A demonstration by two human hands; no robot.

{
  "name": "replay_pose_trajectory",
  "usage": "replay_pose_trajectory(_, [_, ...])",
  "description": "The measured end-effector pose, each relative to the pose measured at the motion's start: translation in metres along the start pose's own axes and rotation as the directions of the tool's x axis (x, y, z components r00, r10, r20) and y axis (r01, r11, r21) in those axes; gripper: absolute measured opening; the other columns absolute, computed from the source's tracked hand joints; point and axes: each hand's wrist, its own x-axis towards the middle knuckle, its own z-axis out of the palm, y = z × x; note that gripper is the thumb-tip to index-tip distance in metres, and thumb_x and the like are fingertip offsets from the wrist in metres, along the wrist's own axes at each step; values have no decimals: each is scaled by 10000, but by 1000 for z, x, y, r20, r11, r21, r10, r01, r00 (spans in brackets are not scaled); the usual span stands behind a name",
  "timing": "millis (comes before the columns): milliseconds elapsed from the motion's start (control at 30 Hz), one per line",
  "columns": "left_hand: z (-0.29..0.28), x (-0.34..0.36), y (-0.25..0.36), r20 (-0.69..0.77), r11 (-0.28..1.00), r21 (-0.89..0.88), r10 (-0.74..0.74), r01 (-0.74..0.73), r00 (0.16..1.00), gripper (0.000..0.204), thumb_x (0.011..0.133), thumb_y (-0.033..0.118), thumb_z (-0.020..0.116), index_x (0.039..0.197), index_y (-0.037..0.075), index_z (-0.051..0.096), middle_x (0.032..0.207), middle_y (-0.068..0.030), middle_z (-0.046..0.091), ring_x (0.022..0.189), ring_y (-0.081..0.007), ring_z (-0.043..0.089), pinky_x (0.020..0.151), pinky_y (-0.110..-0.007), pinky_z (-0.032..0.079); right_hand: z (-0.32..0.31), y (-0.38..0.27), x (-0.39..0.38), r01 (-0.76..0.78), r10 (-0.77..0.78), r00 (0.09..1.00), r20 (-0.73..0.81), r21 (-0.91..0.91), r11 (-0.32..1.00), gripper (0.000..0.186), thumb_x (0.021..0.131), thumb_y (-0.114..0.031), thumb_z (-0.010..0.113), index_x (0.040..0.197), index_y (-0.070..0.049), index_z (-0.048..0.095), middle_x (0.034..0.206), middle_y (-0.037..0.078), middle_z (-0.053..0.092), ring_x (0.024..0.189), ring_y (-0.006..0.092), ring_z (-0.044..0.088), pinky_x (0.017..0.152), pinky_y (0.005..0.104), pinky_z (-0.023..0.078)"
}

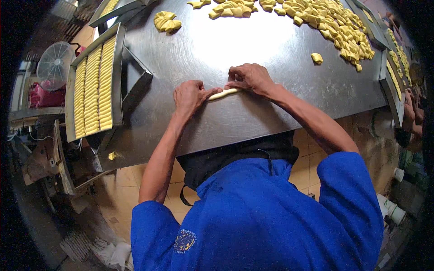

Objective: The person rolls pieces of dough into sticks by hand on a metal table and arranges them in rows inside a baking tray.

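Near the front edge of the steel table point(316, 86), a short pale yellow dough rope point(223, 94) lies almost level between my hands. My left hand point(189, 97) has its fingers curled in and its thumb stretched along the rope's left end. On the other end rests my right hand point(250, 78), its bent fingers and thumb pinching the dough against the steel. The right tip of the rope is hidden under those fingers. One loose lump of dough point(317, 58) sits by itself farther right.
A large heap of cut dough pieces point(334, 27) covers the far right. Folded dough point(166, 21) lies far left. A metal tray point(118, 72) of ridged dough rows point(93, 90) stands tilted at the left, before a fan point(56, 66). At the right edge is another person's arm point(410, 113) beside more trays.
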Motion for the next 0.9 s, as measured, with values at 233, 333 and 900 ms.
replay_pose_trajectory(233, [-6,8,3,-30,999,-21,28,-29,999,718,692,755,762,668,39,715,549,-119,620,555,-272,645,588,-433,508,-5,7,7,-15,15,999,29,-2,1000,415,846,-529,748,957,-132,708,812,45,718,751,244,691,666,381,518])
replay_pose_trajectory(333, [-9,7,3,-22,998,14,-53,53,998,705,686,738,775,681,35,719,585,-133,640,581,-278,655,610,-430,515,-7,-1,9,-10,10,1000,9,-46,999,421,840,-531,753,955,-128,713,825,63,725,758,260,695,674,391,520])
replay_pose_trajectory(900, [24,-31,-36,-442,806,-558,-88,-197,893,284,896,303,769,824,39,696,687,-104,619,571,-224,594,544,-368,469,32,-2,253,-3,60,934,-352,159,987,395,993,-292,547,1251,8,572,1135,299,645,1105,461,611,926,507,495])
